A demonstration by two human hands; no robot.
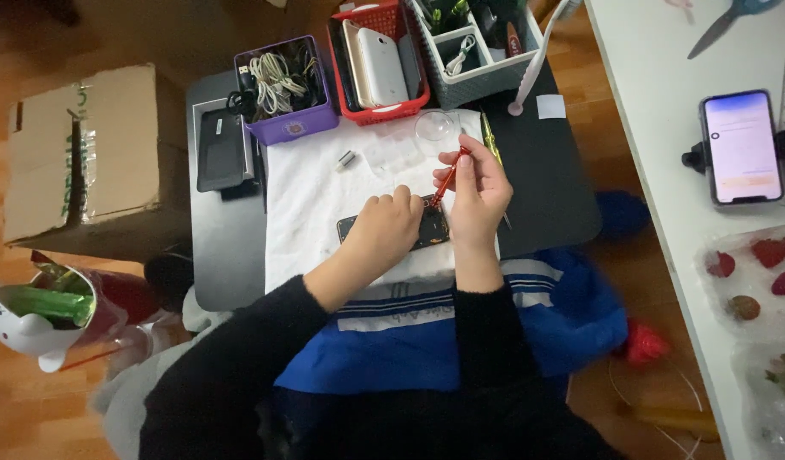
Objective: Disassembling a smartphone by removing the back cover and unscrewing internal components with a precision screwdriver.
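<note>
An opened phone is pinned on the white cloth by the closed left hand; a red screwdriver is pinched in the right hand. A slipped tip is judged likely to gouge the board.

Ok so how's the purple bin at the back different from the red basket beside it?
The purple bin has solid walls and holds tangled cables; the red basket has slotted walls and holds phones standing on edge. The purple bin sits left, the red basket right. Both are small open-topped rectangular containers.
</note>
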